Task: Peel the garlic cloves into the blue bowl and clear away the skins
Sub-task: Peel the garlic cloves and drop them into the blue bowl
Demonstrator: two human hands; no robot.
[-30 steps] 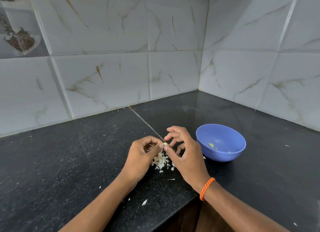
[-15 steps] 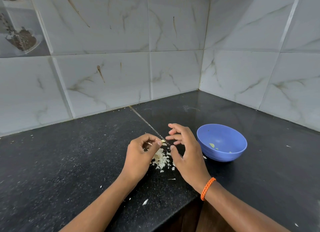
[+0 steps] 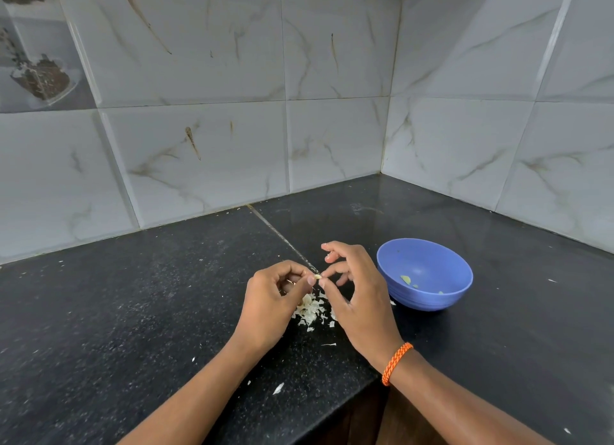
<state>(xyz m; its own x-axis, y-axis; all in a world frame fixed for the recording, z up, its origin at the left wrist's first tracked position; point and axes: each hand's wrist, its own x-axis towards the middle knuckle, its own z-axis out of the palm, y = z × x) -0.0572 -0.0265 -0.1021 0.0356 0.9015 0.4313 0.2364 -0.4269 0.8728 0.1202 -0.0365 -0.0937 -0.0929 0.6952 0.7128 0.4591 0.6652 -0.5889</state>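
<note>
Right hand (image 3: pixel 358 298) has returned, both grips pinching garlic clove (image 3: pixel 318 277) with left hand (image 3: pixel 270 303).

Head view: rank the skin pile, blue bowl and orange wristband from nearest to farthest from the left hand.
From the left hand:
1. Skin pile, just right of it, beneath the fingers.
2. Orange wristband, on the right wrist, lower right.
3. Blue bowl, far right, beyond the right hand.

Black speckled counter (image 3: pixel 133 311), corner position. On it: blue bowl (image 3: pixel 424 275) at right; pile of skins (image 3: pixel 310 310) just left of bowl; stray flakes (image 3: pixel 278 388) near front edge.
</note>
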